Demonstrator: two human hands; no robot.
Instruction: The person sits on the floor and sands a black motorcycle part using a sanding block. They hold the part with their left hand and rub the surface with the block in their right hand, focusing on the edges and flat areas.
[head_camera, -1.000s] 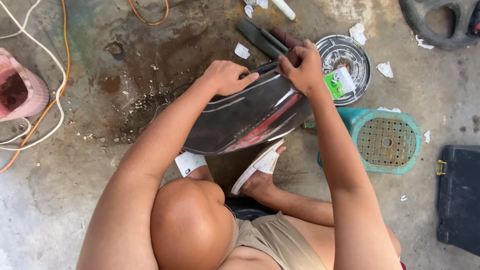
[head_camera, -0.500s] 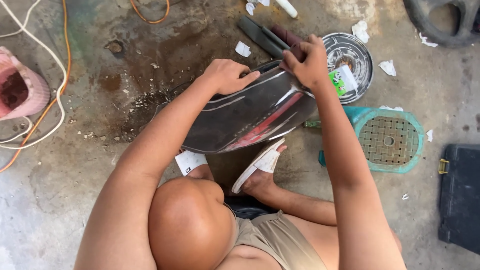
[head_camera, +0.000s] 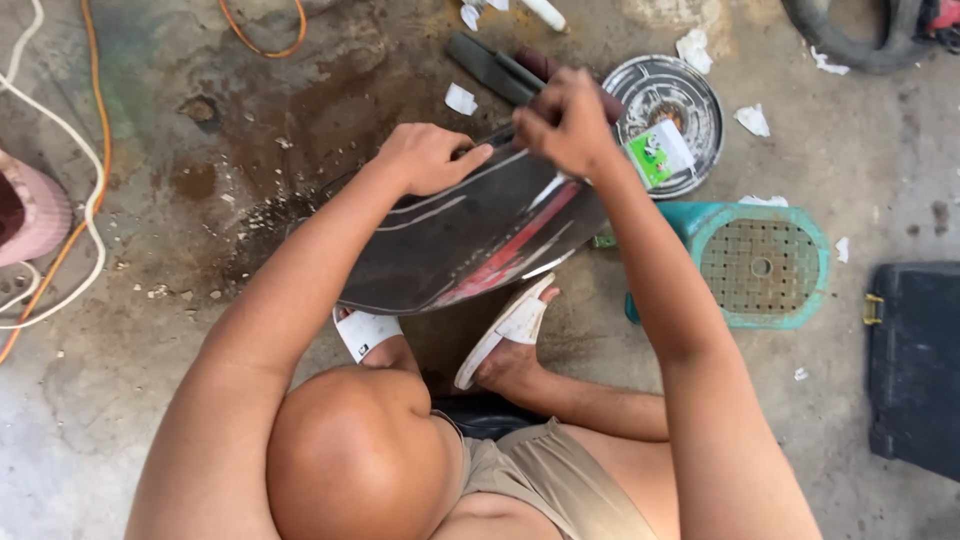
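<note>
Since the earlier frame, little is shifted: the dark curved panel (head_camera: 470, 235) remains propped on the floor between the feet. It is steadied by the left hand (head_camera: 428, 157), fingers curled over its upper edge; the right hand (head_camera: 568, 120) is closed at the rim, its contents hidden. Firm bracing is advised.

Single head-worn view, looking steeply down from above the person's own knee and arms onto the stained concrete floor (head_camera: 150, 420). Close range: forearms fill mid-frame. No second view to overlap.
</note>
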